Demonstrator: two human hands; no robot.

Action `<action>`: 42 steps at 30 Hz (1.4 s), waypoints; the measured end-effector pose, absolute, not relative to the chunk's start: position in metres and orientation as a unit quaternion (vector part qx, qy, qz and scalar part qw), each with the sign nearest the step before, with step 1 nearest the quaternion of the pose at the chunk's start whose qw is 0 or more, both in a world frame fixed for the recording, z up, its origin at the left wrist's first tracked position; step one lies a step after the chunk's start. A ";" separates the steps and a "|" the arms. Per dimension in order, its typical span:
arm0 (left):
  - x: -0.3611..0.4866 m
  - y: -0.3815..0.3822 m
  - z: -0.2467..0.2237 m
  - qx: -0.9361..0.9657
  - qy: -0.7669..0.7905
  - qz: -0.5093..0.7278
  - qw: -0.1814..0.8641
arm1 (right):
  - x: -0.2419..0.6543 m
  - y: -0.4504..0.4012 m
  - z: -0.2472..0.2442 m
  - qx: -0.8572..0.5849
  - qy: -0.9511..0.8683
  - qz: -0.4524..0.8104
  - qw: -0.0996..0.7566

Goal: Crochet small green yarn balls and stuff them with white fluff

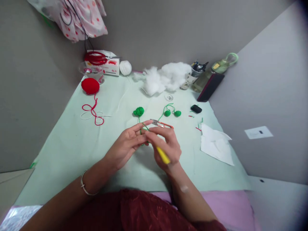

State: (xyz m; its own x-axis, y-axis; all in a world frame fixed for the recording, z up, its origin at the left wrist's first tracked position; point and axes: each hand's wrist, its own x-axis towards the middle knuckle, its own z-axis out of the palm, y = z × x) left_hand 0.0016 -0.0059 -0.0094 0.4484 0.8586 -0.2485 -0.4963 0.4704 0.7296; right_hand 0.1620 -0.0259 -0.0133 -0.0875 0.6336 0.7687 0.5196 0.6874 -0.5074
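Green yarn (pixel 140 129) runs over the fingers of my left hand (pixel 126 142), whose thumb and fingertips pinch it. My right hand (pixel 167 146) is closed round a hook with a yellow handle (pixel 163 155), its tip meeting the yarn at the left fingertips. Any small piece of work between the fingers is too hidden to make out. Just beyond, a small green yarn ball (pixel 139 111) lies on the table with its strand leading to my left hand. Orange-handled snips (pixel 162 124) lie behind my right hand. Two green crocheted balls (pixel 177 113) with yarn tails rest farther back.
The pale green table (pixel 72 154) holds a red yarn ball (pixel 90 86), white yarn ball (pixel 125 68), white stuffing (pixel 163 78), and red scissors (pixel 95 58) on a box. At right are a black case (pixel 196 109), white paper (pixel 215 144), a phone (pixel 210 87) and a bottle.
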 end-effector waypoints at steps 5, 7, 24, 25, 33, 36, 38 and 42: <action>-0.003 -0.001 -0.009 0.296 0.285 0.415 0.812 | 0.165 -0.018 -0.009 -0.416 -0.534 0.358 0.643; -0.002 -0.002 -0.009 0.316 0.280 0.423 0.801 | 0.165 -0.016 -0.009 -0.406 -0.527 0.400 0.630; 0.001 0.000 -0.010 0.288 0.290 0.432 0.804 | 0.162 -0.013 -0.007 -0.396 -0.440 0.475 0.651; 0.002 -0.001 -0.009 0.306 0.297 0.437 0.792 | 0.161 -0.013 -0.009 -0.399 -0.437 0.492 0.638; 0.002 -0.009 -0.004 0.392 0.304 0.446 0.745 | 0.156 -0.014 -0.007 -0.391 -0.397 0.545 0.626; -0.003 -0.010 0.004 0.429 0.259 0.424 0.754 | 0.159 -0.015 0.002 -0.364 -0.340 0.592 0.633; -0.004 -0.010 0.012 0.459 0.242 0.399 0.756 | 0.161 -0.017 0.007 -0.339 -0.304 0.624 0.635; -0.002 -0.009 0.037 0.486 0.259 0.411 0.727 | 0.163 -0.020 0.022 -0.284 -0.262 0.682 0.621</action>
State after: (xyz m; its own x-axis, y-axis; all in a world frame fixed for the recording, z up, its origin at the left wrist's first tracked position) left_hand -0.0016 -0.0086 0.0372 0.5283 0.8487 0.0221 -0.3444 0.1905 0.9193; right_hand 0.1630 -0.0199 0.0218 -0.0675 0.9957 -0.0629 -0.6979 -0.0922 -0.7102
